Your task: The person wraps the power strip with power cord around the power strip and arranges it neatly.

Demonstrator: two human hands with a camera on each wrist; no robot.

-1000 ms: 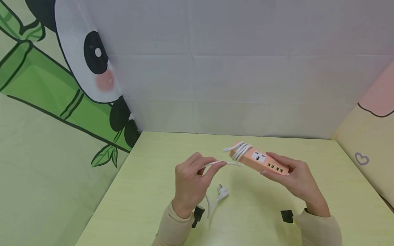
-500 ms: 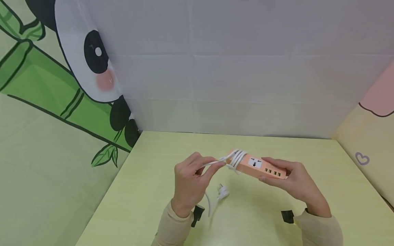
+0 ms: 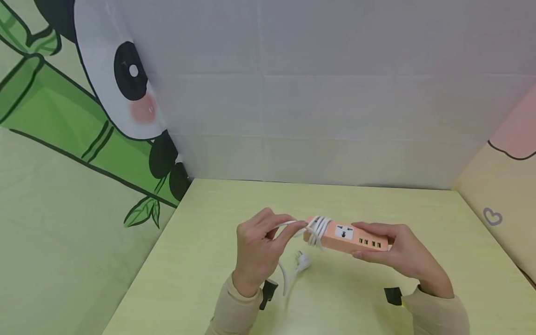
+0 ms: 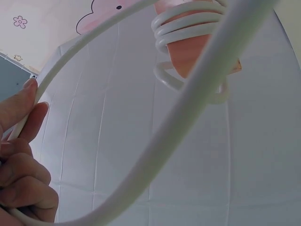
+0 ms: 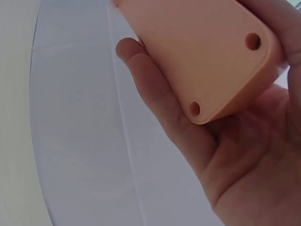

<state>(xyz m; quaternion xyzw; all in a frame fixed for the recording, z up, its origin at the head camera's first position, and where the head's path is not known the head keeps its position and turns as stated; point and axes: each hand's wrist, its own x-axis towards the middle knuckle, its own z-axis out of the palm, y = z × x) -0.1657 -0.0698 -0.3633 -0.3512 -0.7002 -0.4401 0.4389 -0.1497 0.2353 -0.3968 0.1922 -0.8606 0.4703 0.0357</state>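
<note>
An orange power strip (image 3: 335, 236) with one socket and a row of USB ports is held above the table by my right hand (image 3: 404, 244), which grips its right end. Several turns of white cord (image 3: 319, 230) wrap its left end. My left hand (image 3: 261, 249) pinches the cord between thumb and forefinger, just left of the strip. The cord's free end hangs below that hand, with a white plug (image 3: 303, 261) on it. In the left wrist view the cord (image 4: 150, 160) loops past the curled fingers (image 4: 28, 174). The strip's underside (image 5: 188, 52) with screw holes shows in the right wrist view.
A pale yellow table (image 3: 201, 204) lies beneath both hands. Behind it hangs a light grey backdrop (image 3: 314, 116), with a printed cloth wall (image 3: 104, 153) at the left and another (image 3: 494, 195) at the right. A black piece (image 3: 393, 296) shows at the right wrist.
The power strip has moved left and down in my right hand and turned more level, bringing its wrapped end up to my left fingers. The left hand has barely moved.
</note>
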